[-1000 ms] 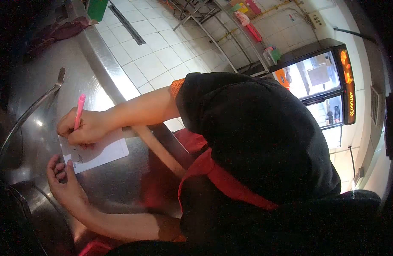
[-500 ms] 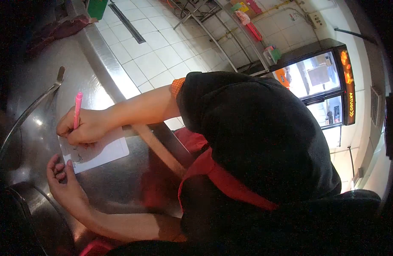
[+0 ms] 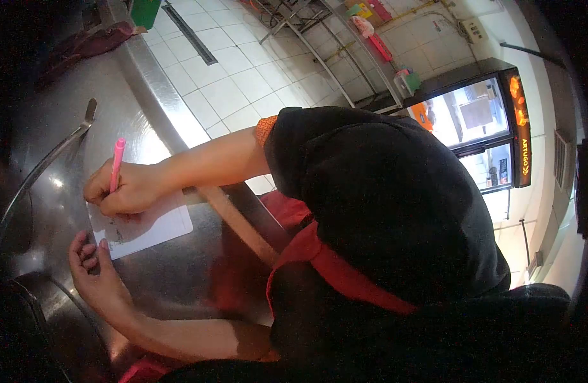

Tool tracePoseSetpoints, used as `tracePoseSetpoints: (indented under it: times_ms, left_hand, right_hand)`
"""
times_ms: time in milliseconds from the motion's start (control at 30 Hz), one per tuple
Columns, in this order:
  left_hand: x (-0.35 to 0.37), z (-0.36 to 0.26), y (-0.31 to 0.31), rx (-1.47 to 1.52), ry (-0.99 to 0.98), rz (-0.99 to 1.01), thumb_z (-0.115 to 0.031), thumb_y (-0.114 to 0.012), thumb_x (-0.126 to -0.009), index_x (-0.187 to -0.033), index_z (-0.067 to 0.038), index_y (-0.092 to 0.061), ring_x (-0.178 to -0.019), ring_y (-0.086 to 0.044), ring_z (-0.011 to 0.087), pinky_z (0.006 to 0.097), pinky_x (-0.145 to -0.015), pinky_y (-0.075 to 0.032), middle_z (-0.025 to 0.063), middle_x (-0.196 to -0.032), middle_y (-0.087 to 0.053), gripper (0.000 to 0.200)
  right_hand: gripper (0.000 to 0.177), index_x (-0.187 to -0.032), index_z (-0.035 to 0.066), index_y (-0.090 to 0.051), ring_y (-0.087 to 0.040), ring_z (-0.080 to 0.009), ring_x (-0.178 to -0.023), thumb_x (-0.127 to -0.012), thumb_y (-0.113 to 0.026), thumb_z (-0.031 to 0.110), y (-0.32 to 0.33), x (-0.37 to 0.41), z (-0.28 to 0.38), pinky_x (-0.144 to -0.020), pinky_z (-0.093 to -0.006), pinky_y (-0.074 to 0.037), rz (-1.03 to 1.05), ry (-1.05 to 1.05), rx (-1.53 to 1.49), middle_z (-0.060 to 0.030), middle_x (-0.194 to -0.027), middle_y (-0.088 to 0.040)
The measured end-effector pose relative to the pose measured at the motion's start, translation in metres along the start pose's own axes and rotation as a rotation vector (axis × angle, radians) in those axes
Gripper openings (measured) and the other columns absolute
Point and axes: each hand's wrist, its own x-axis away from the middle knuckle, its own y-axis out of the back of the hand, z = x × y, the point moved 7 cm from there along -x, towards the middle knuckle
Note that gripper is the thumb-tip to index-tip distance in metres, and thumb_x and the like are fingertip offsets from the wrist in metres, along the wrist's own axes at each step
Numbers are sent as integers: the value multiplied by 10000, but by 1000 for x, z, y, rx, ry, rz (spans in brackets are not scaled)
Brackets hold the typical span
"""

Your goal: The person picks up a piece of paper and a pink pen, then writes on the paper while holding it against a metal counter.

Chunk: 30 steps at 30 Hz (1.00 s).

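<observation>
A slim pink pen (image 3: 118, 156) stands nearly upright in my right hand (image 3: 129, 188), whose fingers are wrapped round it. This hand rests over a white sheet of paper (image 3: 160, 231) with a rounded corner, hiding its upper part and the pen's tip. Dark handwriting (image 3: 117, 235) shows on the sheet below my knuckles. Beside the sheet's near-left corner, my left hand (image 3: 101, 271) lies on its side with loosely curled fingers. Its thumb tip is right at the paper's edge, and a gap shows between thumb and fingers.
The paper lies on a steel counter (image 3: 179, 271) with a raised edge. A curved metal rim with a handle (image 3: 90, 113) is at the left. A dark red cloth-like item (image 3: 90, 48) lies at the far end. Beyond are a tiled floor (image 3: 249, 83) and a glass-door fridge (image 3: 479, 121).
My right hand and the pen have shifted very slightly over the paper. My left hand stays almost where it was.
</observation>
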Motion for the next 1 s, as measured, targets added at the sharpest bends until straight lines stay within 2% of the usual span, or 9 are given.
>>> tracePoseSetpoints:
  times_ms: [200, 267, 367, 500, 567, 867, 1000]
  left_hand:
    - [1, 2, 0, 42, 39, 3, -59, -566, -678, -959, -63, -506, -660, -403, 117, 237, -644, -364, 28, -756, -461, 288]
    - [0, 0, 0, 23, 38, 1, -59, -567, -678, -959, -64, -506, -659, -403, 115, 234, -642, -364, 27, -757, -462, 287]
    - [1, 0, 0, 10, 30, -4, -59, -568, -678, -959, -64, -506, -655, -403, 112, 228, -639, -365, 25, -755, -462, 287]
    - [-1, 4, -1, 22, -1, -3, -57, -567, -680, -959, -64, -506, -650, -403, 109, 224, -630, -368, 25, -747, -462, 285]
    - [-1, 4, -1, 19, 11, 0, -57, -568, -680, -959, -64, -506, -650, -403, 109, 224, -626, -369, 25, -745, -463, 286]
    - [-1, 4, -1, 42, 7, -7, -52, -572, -679, -960, -62, -507, -647, -395, 107, 220, -614, -371, 23, -746, -461, 289]
    - [-1, 4, -1, 33, 28, -9, -46, -573, -676, -956, -60, -508, -651, -390, 104, 213, -620, -367, 22, -747, -454, 288]
  right_hand:
    - [177, -476, -4, -317, -445, -111, -377, -611, -428, -25, -1, 0, -2, -312, -232, -343, 21, -22, 2, -48, -476, -362]
    - [178, -470, -3, -321, -437, -107, -371, -612, -425, -22, -1, 1, -3, -309, -228, -340, 15, -88, -7, -42, -461, -354]
    - [174, -465, 2, -327, -432, -105, -366, -606, -427, -14, -1, 1, 2, -305, -228, -333, 28, -15, 22, -39, -446, -351]
    - [163, -464, 8, -330, -429, -103, -362, -591, -431, -9, -2, 2, 4, -302, -228, -325, 50, -36, 28, -35, -435, -347]
    - [154, -464, 8, -335, -421, -100, -356, -580, -437, -2, -2, 3, -3, -303, -227, -321, 26, -128, -14, -31, -436, -348]
    - [166, -467, 8, -338, -435, -107, -386, -599, -438, -1, -1, 0, -3, -331, -231, -336, 10, -26, 22, -47, -448, -368]
    - [168, -470, 0, -334, -439, -111, -387, -609, -428, -11, 0, 0, -6, -333, -236, -340, 3, -53, -34, -54, -456, -375]
